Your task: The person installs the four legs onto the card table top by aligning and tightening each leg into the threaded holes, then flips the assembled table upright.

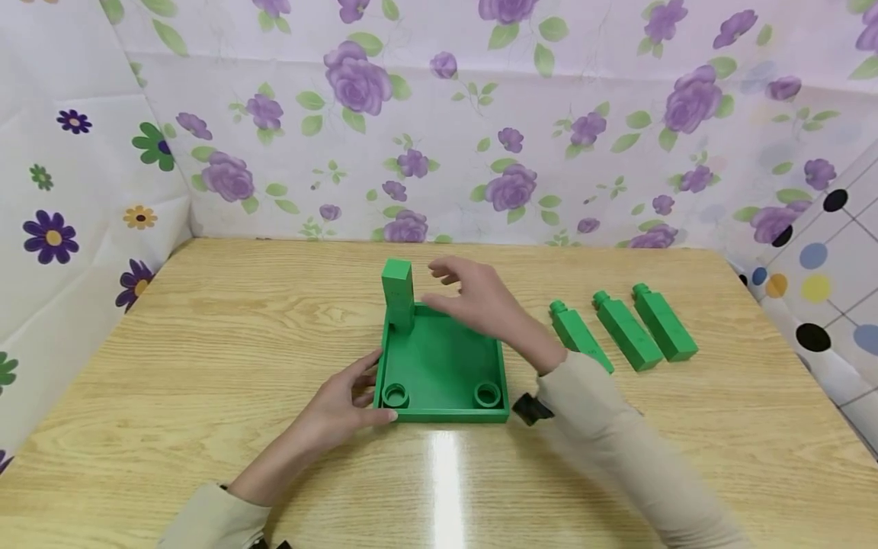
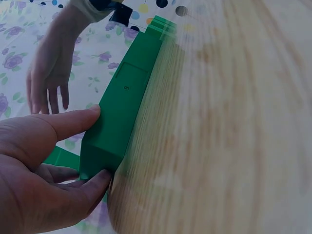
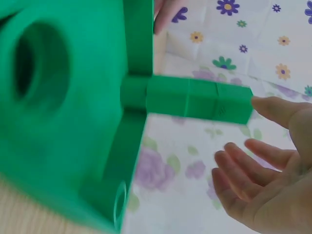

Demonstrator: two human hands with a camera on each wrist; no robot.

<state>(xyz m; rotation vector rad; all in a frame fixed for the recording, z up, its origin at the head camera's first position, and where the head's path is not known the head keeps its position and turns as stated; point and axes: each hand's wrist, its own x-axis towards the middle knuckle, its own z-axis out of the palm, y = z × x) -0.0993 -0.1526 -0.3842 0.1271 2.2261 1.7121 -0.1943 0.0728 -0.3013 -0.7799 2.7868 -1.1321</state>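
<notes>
A green square base with a raised rim lies on the table. Two round sockets show at its near corners, the left socket and the right socket. At the far left corner a green square post stands upright. My left hand grips the base's near left corner, its thumb on the front rim and fingers along the left side. Just right of the post is my right hand, fingers loosely bent and holding nothing. It hides the far right corner in the head view.
To the right of the base lie three more green posts, the left one, the middle one and the right one, each with a threaded neck pointing away. Behind the wooden table hangs a flowered cloth.
</notes>
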